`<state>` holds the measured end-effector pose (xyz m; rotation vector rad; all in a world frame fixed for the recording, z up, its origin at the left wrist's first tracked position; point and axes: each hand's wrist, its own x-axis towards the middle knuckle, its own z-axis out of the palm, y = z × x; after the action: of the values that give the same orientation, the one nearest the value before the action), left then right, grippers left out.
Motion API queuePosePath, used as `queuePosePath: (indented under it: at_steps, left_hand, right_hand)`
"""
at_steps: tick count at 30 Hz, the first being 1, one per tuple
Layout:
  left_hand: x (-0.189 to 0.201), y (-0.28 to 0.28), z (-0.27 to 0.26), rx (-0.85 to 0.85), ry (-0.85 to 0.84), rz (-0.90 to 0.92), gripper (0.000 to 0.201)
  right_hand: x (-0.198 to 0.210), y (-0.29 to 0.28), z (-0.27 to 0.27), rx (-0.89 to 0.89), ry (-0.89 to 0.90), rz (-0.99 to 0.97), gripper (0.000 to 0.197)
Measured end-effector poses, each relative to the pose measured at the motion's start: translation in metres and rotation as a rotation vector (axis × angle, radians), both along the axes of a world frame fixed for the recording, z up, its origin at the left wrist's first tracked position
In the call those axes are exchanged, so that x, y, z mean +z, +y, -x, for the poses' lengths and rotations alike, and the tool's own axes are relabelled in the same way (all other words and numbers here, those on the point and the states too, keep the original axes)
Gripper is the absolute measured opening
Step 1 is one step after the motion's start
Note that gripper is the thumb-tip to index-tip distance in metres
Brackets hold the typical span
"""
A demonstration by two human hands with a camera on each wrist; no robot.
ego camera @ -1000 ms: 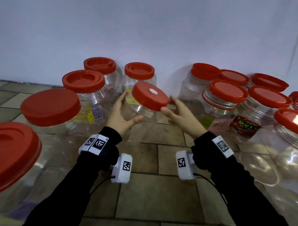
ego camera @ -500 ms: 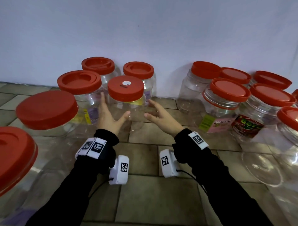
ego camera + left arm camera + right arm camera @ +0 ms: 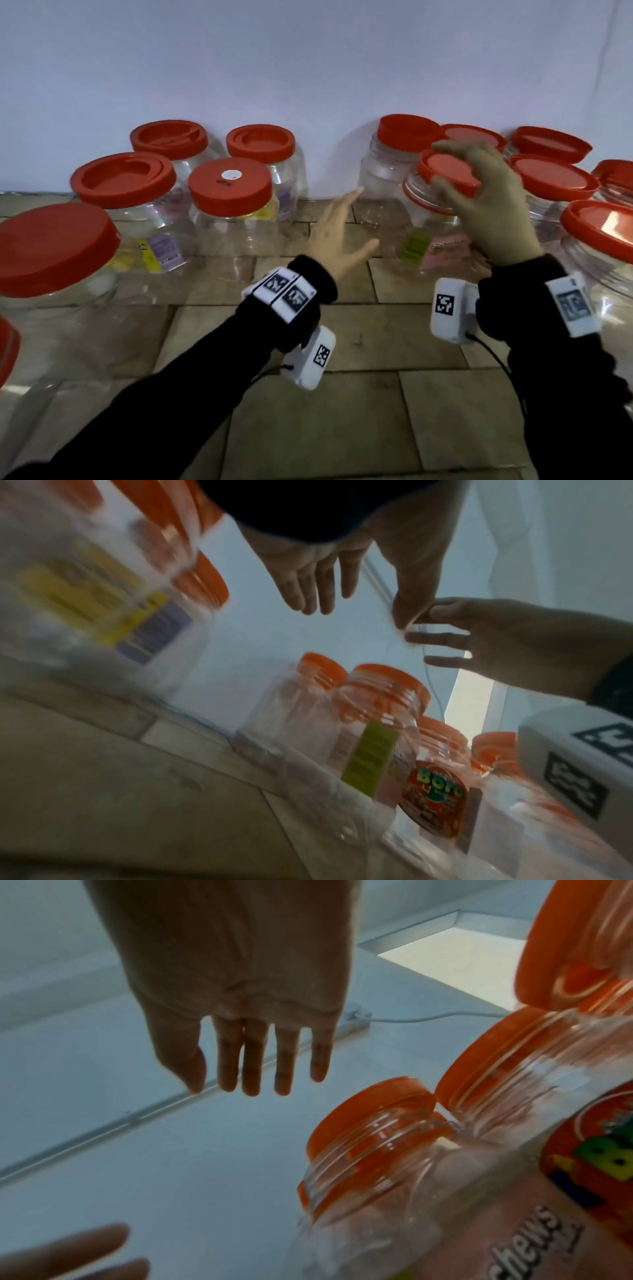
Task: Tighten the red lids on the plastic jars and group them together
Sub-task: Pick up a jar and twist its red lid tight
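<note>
Red lids top every clear plastic jar along the white wall [image 3: 308, 61] in our head view. On the left stands a cluster, its front jar with a white sticker on its lid [image 3: 230, 186] upright on the tiled floor [image 3: 342, 411], touched by neither of us. Our left hand [image 3: 337, 240] reaches forward over the gap between the two groups, fingers straight and spread, holding nothing. Our right hand [image 3: 486, 202] hovers over the red lid of the pink-labelled jar [image 3: 445, 169] at the front of the right group, fingers curved like a claw around it; we cannot tell whether they touch it.

From the left wrist, the picture is blurred. Our left hand [image 3: 318, 569] shows its palm, fingers straight and empty. Our right hand [image 3: 507, 642] comes in from the right, fingers apart, above the pink-labelled jar [image 3: 373, 723], which stands beside a jar with a red "Boro" label [image 3: 433, 799].

From the right wrist, our right hand [image 3: 240, 988] hangs with fingers extended downward, clear of the lid below in this view. The pink-labelled jar [image 3: 394, 1164] lies lower right, its lid seated on the threads. Fingertips of our left hand [image 3: 68, 1253] show at the bottom left.
</note>
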<state>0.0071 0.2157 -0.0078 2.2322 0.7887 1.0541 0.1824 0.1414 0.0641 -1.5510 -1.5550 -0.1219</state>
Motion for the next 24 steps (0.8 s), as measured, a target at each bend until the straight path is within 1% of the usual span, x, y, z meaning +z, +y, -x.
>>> queuePosePath:
  at_steps: [2,5,8,12,15,17,19,24]
  left_hand:
    - [0.000,0.011,-0.027,-0.023,0.083,0.125,0.082]
    - [0.004,0.021,-0.067,-0.009,0.183,0.269,0.105]
    - [0.008,0.020,-0.095,0.018,0.164,0.364,0.120]
    - [0.003,0.013,-0.115,0.063,0.079,0.352,0.122]
    - [0.000,0.011,-0.122,0.102,0.027,0.343,0.119]
    - [0.000,0.011,-0.121,0.114,0.028,0.326,0.114]
    - [0.000,0.012,-0.118,0.116,0.045,0.313,0.113]
    - [-0.001,0.011,-0.101,0.079,0.066,0.354,0.121]
  right_hand:
    - [-0.001,0.001,-0.018,-0.095,0.054,-0.061,0.035]
    - [-0.005,0.001,-0.036,-0.180,0.074,-0.051,0.035]
    - [-0.010,0.003,-0.042,-0.199,0.049,0.047,0.043]
    - [-0.018,0.007,-0.044,-0.173,0.016,0.168,0.052]
    - [-0.025,0.011,-0.048,-0.191,-0.045,0.206,0.048]
    - [-0.029,0.011,-0.048,-0.188,-0.055,0.177,0.044]
    - [-0.031,0.010,-0.046,-0.182,-0.031,0.132,0.041]
    - [-0.031,0.000,-0.037,-0.147,-0.046,0.061,0.036]
